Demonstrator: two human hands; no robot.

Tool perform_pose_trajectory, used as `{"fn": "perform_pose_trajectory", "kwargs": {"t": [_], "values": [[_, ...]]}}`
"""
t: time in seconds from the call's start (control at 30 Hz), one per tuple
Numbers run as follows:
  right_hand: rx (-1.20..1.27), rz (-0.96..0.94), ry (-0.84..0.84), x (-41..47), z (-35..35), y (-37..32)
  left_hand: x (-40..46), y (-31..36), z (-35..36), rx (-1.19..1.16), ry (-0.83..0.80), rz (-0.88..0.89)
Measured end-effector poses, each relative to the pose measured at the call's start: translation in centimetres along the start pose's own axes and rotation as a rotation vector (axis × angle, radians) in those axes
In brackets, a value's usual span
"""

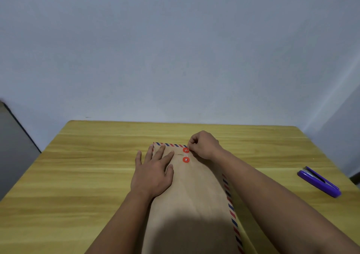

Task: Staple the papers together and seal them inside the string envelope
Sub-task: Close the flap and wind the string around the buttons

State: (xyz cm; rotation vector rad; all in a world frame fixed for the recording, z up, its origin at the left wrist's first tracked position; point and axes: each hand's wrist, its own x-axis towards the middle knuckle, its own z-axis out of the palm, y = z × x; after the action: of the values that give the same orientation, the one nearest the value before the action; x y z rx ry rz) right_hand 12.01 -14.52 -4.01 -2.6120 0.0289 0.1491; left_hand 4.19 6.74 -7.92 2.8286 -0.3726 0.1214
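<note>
A brown string envelope [196, 191] with red and blue striped edges lies lengthwise on the wooden table [78, 175], its flap folded down at the far end. Two red discs sit on it, the upper disc [185, 150] on the flap and the lower disc [186, 160] just below. My left hand [153, 171] rests flat on the envelope's left side, fingers spread. My right hand [203, 144] pinches the thin white string [188, 151] beside the upper disc. No papers are visible.
A purple stapler [319, 181] lies on the table at the right, near the edge. A plain wall rises behind the table's far edge. A dark object stands off the table's left side.
</note>
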Motion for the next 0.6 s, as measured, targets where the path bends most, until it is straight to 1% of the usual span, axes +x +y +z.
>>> {"fn": "perform_pose_trajectory", "kwargs": {"t": [0.17,0.3,0.4,0.6], "values": [[-0.054,-0.121,0.052,-0.8,-0.1,0.9,-0.1,0.0,0.0,-0.007,0.002,-0.004],[0.027,-0.182,0.109,-1.1,0.4,1.9,0.0,0.1,0.0,-0.012,0.004,-0.003],[0.073,-0.185,0.132,-0.8,0.8,2.3,0.0,0.0,0.0,-0.013,0.002,-0.004],[0.100,-0.157,0.118,0.0,1.1,2.1,0.0,0.0,0.0,-0.005,-0.001,-0.004]]}}
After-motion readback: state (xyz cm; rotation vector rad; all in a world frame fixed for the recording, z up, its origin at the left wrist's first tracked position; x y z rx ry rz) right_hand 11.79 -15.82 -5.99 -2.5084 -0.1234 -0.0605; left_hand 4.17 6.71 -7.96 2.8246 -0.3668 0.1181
